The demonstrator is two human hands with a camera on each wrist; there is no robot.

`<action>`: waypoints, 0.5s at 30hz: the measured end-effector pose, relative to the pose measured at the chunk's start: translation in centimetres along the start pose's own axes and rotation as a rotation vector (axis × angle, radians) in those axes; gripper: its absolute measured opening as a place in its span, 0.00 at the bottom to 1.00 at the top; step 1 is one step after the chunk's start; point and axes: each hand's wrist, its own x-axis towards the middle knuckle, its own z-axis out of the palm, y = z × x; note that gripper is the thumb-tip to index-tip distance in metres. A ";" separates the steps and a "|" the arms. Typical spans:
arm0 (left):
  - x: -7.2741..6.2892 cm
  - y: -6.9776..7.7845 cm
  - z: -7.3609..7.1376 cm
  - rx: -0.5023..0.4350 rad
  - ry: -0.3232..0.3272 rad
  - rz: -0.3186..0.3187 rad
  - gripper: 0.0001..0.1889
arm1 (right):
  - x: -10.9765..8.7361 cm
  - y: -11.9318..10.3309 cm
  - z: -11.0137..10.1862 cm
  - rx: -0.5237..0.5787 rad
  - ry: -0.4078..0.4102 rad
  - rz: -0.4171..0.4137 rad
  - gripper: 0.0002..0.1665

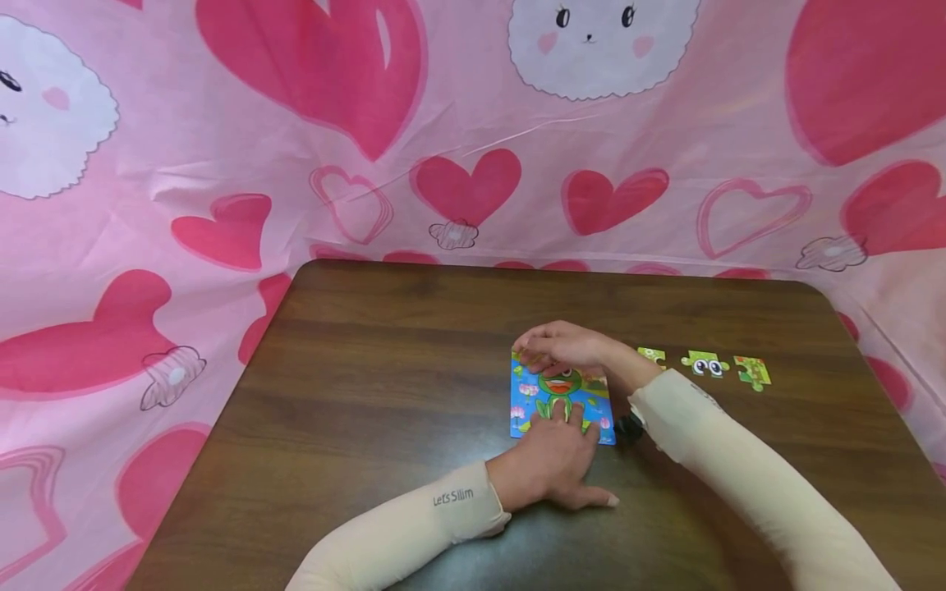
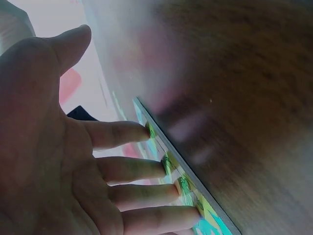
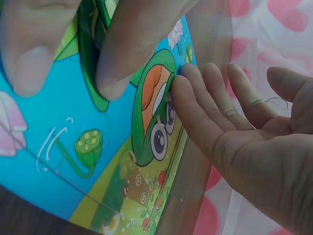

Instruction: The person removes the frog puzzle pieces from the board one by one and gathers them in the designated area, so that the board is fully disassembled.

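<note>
Only head view shows loose pieces (image 1: 704, 364), seemingly three, near frog puzzle (image 1: 535, 398).

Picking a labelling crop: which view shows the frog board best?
Right wrist: the frog board is large, the frog's mouth and eyes visible. Head shows it small, partly covered by the left hand and right hand. Left wrist shows only a slanted strip along one edge.

Frog board (image 1: 563, 391) on table (image 1: 369, 410), left fingers (image 1: 559, 410) on board, puzzle pieces (image 1: 705, 361) to its right, cloth (image 1: 517, 123) behind
</note>
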 end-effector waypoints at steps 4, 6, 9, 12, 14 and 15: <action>0.0 -0.1 0.1 -0.010 -0.011 0.008 0.50 | 0.1 -0.2 0.3 -0.010 -0.021 0.004 0.25; 0.1 -0.2 0.1 -0.011 -0.014 0.008 0.50 | 0.2 -0.2 0.4 -0.026 -0.030 0.003 0.25; 0.1 -0.2 0.1 -0.008 -0.017 0.006 0.50 | 0.3 -0.4 0.5 -0.049 -0.029 0.001 0.24; 0.2 -0.3 0.0 -0.010 -0.022 0.010 0.50 | 0.4 -0.4 0.4 -0.058 -0.019 -0.001 0.23; 0.2 -0.3 0.0 -0.011 -0.024 0.015 0.50 | 0.4 -0.3 0.4 -0.062 -0.018 -0.008 0.23; 0.2 -0.3 0.0 -0.011 -0.024 0.016 0.50 | 0.4 -0.3 0.4 -0.063 -0.017 -0.009 0.23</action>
